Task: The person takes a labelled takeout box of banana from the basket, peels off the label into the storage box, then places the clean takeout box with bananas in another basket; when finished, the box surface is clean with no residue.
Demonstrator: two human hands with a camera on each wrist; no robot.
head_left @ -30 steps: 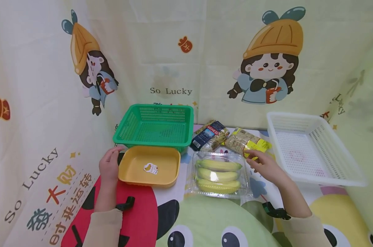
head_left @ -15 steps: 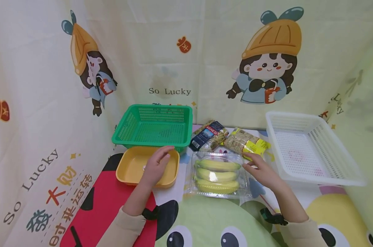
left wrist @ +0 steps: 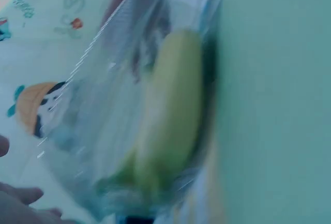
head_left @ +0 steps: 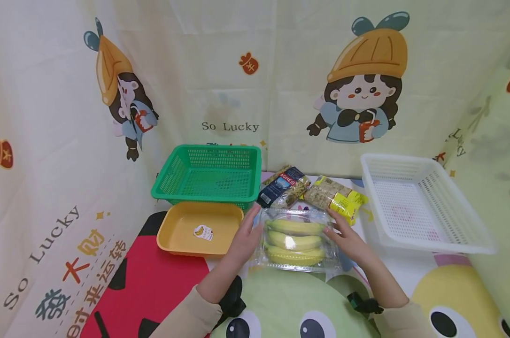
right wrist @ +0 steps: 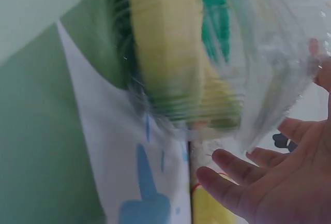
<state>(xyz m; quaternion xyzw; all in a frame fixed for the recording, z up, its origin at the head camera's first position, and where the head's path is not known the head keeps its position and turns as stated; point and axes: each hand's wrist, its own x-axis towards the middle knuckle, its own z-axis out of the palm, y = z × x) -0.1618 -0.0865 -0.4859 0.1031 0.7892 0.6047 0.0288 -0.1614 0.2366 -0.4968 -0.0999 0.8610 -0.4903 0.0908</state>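
A clear plastic clamshell box [head_left: 295,267] stands at the front middle of the table, with three yellow-green bananas [head_left: 296,242] inside. My left hand [head_left: 244,241] is at its left side, fingers pointing away from me along the edge. At the right side my right hand [head_left: 351,241] has its thumb and fingers spread beside the box's edge. The right wrist view shows those fingers [right wrist: 243,169] extended around the box's corner. In the left wrist view the box and a banana [left wrist: 173,105] are blurred, and only some fingertips [left wrist: 23,193] show at the lower left.
Left of the box sits a yellow tray [head_left: 170,237] with a banana sticker [head_left: 203,232], in front of a green basket [head_left: 164,190]. A dark-labelled AGNESI pasta bag [head_left: 283,187] and a yellow-labelled bag [head_left: 335,197] lie behind. A white basket [head_left: 441,251] stands right.
My left hand has moved right from beside the yellow tray, across it, to the clamshell box's left side. My right hand has shifted slightly inward to the box's right edge.
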